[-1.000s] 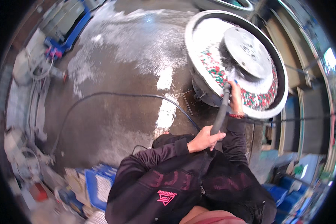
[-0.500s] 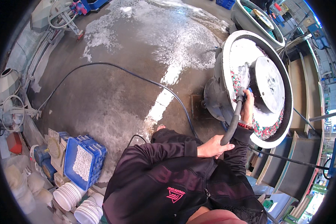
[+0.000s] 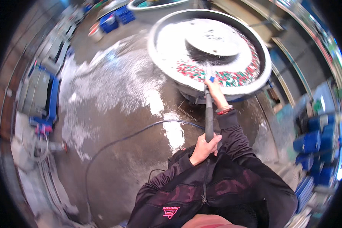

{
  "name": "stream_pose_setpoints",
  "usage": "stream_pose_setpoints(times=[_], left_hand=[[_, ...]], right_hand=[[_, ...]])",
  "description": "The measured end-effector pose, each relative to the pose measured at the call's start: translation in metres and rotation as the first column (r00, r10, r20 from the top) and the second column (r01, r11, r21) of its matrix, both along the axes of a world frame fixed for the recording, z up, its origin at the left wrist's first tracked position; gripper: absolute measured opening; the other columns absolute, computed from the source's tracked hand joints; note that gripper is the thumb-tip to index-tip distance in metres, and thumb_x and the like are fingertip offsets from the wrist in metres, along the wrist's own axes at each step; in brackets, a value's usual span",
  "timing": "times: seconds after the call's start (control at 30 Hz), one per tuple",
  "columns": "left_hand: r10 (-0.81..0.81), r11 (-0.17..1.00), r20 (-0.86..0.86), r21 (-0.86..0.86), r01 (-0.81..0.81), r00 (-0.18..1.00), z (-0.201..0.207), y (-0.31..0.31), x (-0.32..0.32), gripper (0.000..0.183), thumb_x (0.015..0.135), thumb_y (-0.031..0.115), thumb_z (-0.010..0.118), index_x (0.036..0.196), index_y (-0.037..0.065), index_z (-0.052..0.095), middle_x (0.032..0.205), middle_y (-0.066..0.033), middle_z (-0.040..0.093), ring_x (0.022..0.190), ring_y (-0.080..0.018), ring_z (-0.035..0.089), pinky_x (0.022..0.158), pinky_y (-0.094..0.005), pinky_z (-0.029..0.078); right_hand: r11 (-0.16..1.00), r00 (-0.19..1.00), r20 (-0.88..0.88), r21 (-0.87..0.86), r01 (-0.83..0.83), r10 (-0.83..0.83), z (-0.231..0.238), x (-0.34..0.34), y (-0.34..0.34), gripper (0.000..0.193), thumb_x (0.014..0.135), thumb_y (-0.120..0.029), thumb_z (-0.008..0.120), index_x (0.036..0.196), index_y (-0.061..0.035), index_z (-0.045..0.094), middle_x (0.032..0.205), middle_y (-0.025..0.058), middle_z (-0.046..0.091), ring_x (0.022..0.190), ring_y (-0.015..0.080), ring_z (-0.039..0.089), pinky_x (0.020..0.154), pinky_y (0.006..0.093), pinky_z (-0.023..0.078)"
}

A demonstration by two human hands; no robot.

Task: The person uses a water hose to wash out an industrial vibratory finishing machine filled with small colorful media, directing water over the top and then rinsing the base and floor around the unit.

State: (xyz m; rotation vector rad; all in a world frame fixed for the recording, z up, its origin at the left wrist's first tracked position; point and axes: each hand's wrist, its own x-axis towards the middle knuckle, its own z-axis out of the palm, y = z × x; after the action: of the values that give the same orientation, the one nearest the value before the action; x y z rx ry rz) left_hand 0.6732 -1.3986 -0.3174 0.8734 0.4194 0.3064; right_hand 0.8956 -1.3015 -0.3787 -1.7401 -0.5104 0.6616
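Note:
A thick grey hose (image 3: 209, 114) runs up from my body towards a big round tub (image 3: 161, 66) with a white rim. My left hand (image 3: 204, 149) is closed round its lower end, close to my jacket. Farther up, my right hand (image 3: 216, 94) grips it just below the blue nozzle (image 3: 212, 79). Water sprays from the nozzle into the tub. Red, green and white small pieces (image 3: 193, 71) lie in the tub's near and right side, with white foam (image 3: 171, 40) at the left. A round white hub (image 3: 212, 37) stands in the middle.
A dark thin hose (image 3: 121, 137) curves over the wet floor at the left. Foam and water (image 3: 114, 76) spread beside the tub. Blue crates (image 3: 123, 16) and a white bucket (image 3: 95, 33) stand at the back left. Blue containers (image 3: 307, 142) stand at the right.
My view has turned right, so the tub now sits nearer the middle. Both hands keep hold of the hose, and the water spray at its nozzle shows now.

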Motion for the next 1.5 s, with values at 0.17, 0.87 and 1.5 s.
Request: stream_pose_setpoints(times=[0.17, 0.87, 1.5], left_hand=[[-0.11, 0.994, 0.003, -0.027, 0.11, 0.994, 0.002, -0.012, 0.018, 0.021, 0.087, 0.017, 0.055, 0.074, 0.004, 0.045, 0.047, 0.0022, 0.038, 0.038, -0.0061, 0.038, 0.039, -0.0232, 0.04], [0.052, 0.998, 0.045, -0.048, -0.05, 0.998, -0.007, -0.07, 0.11, 0.037, 0.093, 0.035, 0.035, 0.071, 0.005, 0.036, 0.046, -0.0056, 0.036, 0.042, -0.014, 0.04, 0.044, -0.027, 0.042], [0.088, 0.993, -0.149, 0.089, -0.075, 0.985, -0.004, -0.075, 0.128, 0.02, 0.08, 0.003, 0.059, 0.07, 0.005, 0.042, 0.048, 0.0004, 0.04, 0.038, -0.0083, 0.04, 0.039, -0.0258, 0.041]], right_hand=[[0.987, 0.991, -0.047, 0.102, 0.128, -0.124, -0.008, 0.021, -0.045, 0.043, 0.072, -0.034, 0.058, 0.101, -0.0074, 0.04, 0.087, 0.0067, 0.045, 0.068, 0.0159, 0.049, 0.048, 0.0318, 0.048], [0.97, 0.998, -0.013, 0.236, -0.053, 0.058, 0.018, 0.074, -0.067, 0.035, 0.075, -0.031, 0.053, 0.08, 0.0035, 0.052, 0.085, 0.0173, 0.048, 0.081, 0.0257, 0.049, 0.071, 0.0351, 0.04], [0.973, 0.997, 0.013, 0.219, -0.073, 0.072, 0.0, 0.119, -0.097, 0.04, 0.076, -0.036, 0.053, 0.087, 0.0024, 0.052, 0.091, 0.0173, 0.045, 0.09, 0.0271, 0.044, 0.08, 0.0353, 0.037]])
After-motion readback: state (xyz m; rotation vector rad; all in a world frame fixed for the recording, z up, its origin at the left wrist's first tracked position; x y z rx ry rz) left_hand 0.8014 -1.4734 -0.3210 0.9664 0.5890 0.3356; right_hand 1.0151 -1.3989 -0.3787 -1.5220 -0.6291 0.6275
